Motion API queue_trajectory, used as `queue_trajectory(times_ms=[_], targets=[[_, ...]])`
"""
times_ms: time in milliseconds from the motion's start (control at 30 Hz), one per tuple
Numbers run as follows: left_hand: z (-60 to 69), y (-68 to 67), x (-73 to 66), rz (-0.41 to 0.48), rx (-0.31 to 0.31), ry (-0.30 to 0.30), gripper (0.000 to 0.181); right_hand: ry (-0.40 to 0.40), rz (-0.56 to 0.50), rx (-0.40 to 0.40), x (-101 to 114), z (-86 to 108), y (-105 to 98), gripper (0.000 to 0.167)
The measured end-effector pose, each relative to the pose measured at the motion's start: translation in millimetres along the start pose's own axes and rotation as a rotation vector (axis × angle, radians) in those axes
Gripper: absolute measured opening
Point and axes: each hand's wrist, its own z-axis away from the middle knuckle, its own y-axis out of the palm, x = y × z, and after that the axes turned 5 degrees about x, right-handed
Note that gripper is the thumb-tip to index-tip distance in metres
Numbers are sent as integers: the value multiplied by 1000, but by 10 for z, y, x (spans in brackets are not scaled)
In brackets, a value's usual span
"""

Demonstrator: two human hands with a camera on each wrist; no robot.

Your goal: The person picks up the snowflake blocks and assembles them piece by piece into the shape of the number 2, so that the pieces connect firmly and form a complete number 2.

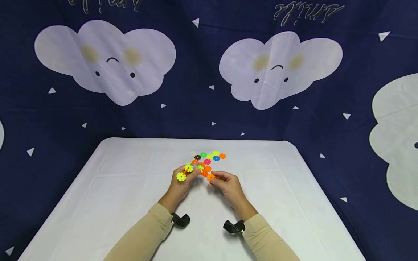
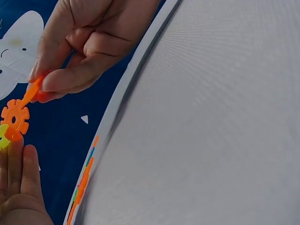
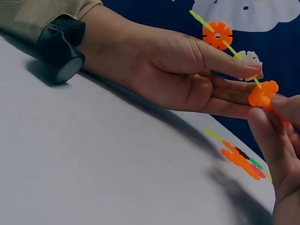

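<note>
yellow, white and orange notched discs are joined in a chain (image 1: 188, 168), which is held up between two hands above the tabletop. by the left hand (image 1: 180, 184), the chain is pinched near a white disc (image 3: 248, 58), the thumb being laid in front and straighter fingers behind. by the right hand (image 1: 230, 185), an orange disc (image 1: 210, 177) is pinched between thumb and fingertips at the chain's right end; whether it is fully locked in cannot be told. toward the left end, another orange disc (image 3: 217, 35) is flanked by two yellow discs, seen edge-on from the right wrist. just beyond the hands, loose discs (image 1: 216, 158) in white, black, green, yellow, blue, pink and orange are spread on a white table (image 1: 277, 181). both wrists are fitted with black devices (image 1: 234, 227), and the forearms are covered by beige sleeves (image 1: 140, 232). behind, a dark blue cloth (image 1: 196, 108) is printed with pale clouds (image 1: 281, 69), small white triangles (image 1: 347, 116) and outlined lettering (image 1: 308, 12), shown upside down.
</note>
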Motion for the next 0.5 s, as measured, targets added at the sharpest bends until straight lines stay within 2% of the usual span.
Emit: queue_trajectory(times_ms=[267, 500], targets=[[4, 13, 3, 83, 9, -4, 35, 24, -30, 33, -18, 23, 16, 39], [3, 12, -5, 127, 34, -1, 34, 48, -72, 14, -46, 33, 41, 42]])
